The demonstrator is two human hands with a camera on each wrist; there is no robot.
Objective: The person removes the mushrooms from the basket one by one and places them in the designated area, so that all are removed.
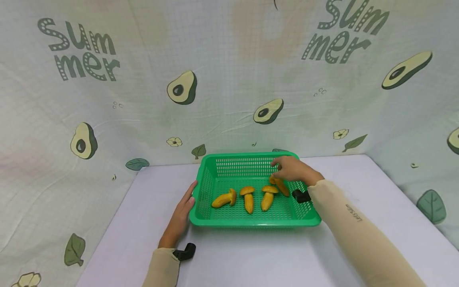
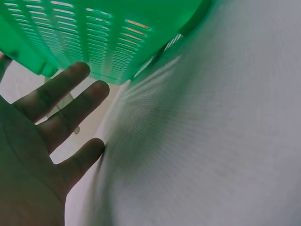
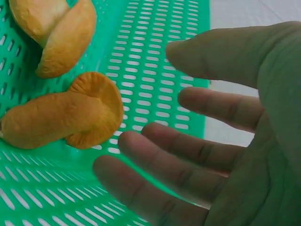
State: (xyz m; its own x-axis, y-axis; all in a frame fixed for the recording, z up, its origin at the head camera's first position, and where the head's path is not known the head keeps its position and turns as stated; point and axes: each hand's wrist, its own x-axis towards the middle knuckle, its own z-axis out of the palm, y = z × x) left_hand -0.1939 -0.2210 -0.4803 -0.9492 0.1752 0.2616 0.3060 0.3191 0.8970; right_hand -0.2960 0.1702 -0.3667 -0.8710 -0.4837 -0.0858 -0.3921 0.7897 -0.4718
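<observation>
A green plastic basket (image 1: 256, 223) with slotted walls sits on the table. Several yellow-brown mushrooms lie inside it, among them a left one (image 1: 223, 200) on its side, two middle ones (image 1: 249, 201) with caps towards the back, and a right one (image 1: 282, 187) partly hidden under the right hand. My right hand (image 1: 292, 169) hovers over the basket's back right part; in the right wrist view its fingers (image 3: 155, 179) are spread near a mushroom (image 3: 51, 117), apart from it and holding nothing. Beside the basket's left wall is my left hand (image 1: 183, 213), its straight fingers (image 2: 70, 110) at the wall.
The basket stands near the back of a white-covered table (image 1: 247, 259). Behind and beside the table hangs a pale cloth (image 1: 222, 119) printed with avocados, leaves and lettering. Black wrist mounts (image 1: 185, 252) sit on both wrists.
</observation>
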